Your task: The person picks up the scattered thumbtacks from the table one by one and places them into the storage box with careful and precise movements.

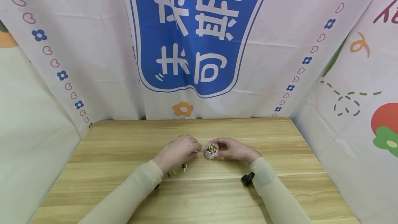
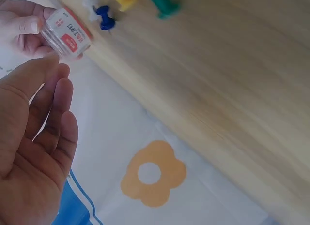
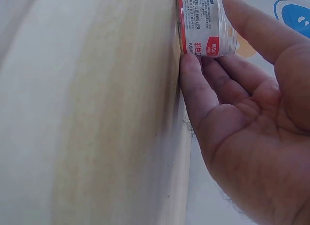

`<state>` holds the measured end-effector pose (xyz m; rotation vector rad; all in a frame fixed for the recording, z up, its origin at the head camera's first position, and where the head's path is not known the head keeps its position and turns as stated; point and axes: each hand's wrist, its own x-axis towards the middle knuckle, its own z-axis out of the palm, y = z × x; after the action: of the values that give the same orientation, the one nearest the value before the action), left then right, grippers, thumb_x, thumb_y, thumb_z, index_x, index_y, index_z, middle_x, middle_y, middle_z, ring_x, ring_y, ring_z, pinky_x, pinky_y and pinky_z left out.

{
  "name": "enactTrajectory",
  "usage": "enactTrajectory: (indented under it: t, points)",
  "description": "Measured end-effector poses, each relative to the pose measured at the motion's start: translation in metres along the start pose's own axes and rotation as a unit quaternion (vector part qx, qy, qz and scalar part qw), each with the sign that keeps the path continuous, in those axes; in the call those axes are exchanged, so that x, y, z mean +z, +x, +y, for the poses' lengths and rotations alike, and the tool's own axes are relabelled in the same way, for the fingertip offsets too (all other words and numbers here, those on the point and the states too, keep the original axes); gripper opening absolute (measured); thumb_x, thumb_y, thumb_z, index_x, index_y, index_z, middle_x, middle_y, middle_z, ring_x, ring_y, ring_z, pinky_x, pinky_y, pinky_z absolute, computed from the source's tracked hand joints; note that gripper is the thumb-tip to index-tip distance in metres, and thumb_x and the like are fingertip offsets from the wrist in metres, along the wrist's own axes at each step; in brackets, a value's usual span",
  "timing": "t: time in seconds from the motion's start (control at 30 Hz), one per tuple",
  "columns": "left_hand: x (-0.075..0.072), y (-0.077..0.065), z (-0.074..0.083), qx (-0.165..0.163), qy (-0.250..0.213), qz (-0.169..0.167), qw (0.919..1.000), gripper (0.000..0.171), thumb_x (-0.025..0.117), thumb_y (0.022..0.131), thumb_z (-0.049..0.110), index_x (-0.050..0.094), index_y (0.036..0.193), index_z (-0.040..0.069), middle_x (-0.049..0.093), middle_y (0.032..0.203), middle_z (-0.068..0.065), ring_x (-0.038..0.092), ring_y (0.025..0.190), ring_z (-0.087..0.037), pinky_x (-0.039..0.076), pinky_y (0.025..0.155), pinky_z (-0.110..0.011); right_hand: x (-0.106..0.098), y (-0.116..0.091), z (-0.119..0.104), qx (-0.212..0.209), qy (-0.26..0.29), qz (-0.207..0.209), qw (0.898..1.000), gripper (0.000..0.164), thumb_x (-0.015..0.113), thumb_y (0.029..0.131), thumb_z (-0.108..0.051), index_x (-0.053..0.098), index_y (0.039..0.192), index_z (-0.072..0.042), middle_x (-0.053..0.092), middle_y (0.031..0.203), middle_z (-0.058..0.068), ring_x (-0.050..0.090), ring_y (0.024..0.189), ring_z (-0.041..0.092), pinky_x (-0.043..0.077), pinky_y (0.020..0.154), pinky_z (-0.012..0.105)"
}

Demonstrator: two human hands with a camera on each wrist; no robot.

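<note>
A small clear round jar (image 1: 211, 150) of colourful push pins stands upright on the table, its top uncovered. My right hand (image 1: 234, 149) holds it from the right, thumb on one side and fingers on the other. The jar's red and white label (image 3: 198, 22) shows in the right wrist view. Just left of the jar is my left hand (image 1: 183, 149), fingers loosely bent and thumb near the index finger; no pin shows between them. Near that wrist lie a blue push pin (image 2: 105, 18), a white push pin (image 1: 185, 169), a yellow push pin (image 1: 174, 173) and a green push pin (image 1: 168, 174).
The wooden table (image 1: 217, 199) reaches back to a printed white curtain (image 1: 102, 61) with a blue sign. Black wrist devices show at the right wrist (image 1: 247, 179) and beneath the left sleeve (image 1: 136, 182).
</note>
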<state>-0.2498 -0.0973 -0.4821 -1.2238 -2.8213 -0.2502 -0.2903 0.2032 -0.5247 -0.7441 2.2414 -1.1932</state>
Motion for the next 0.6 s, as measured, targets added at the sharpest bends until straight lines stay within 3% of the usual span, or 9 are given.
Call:
enactTrajectory:
  t: [0.23,0.43,0.6]
  points:
    - [-0.003,-0.017,-0.008,0.023,0.016,-0.019,0.9994,0.015,0.092,0.103,0.012,0.088,0.117,0.016,0.088,0.115,0.002,0.08,0.108,-0.018,0.069,0.103,-0.039,0.0,0.0,0.001,-0.001,-0.003,0.002,1.0,0.058,0.077,0.114,-0.015,0.059,0.169,-0.004,0.071,0.162,0.018,0.067,0.148,0.032,0.054,0.125,0.045]
    - [-0.005,-0.029,-0.016,0.06,0.032,-0.03,0.9973,0.01,0.094,0.101,0.017,0.086,0.106,0.019,0.085,0.102,0.007,0.076,0.097,-0.012,0.068,0.095,-0.034,0.0,-0.001,0.001,0.001,-0.001,0.002,1.0,0.06,0.078,0.114,-0.016,0.058,0.17,-0.004,0.071,0.163,0.018,0.067,0.147,0.032,0.054,0.125,0.043]
    - [-0.006,-0.036,-0.021,0.084,0.043,-0.041,0.9947,0.016,0.097,0.098,0.013,0.084,0.098,0.023,0.083,0.097,0.011,0.075,0.095,-0.008,0.067,0.09,-0.029,0.0,0.0,0.001,0.002,-0.004,0.001,1.0,0.06,0.078,0.114,-0.017,0.059,0.169,-0.004,0.07,0.163,0.018,0.067,0.148,0.032,0.054,0.125,0.042]
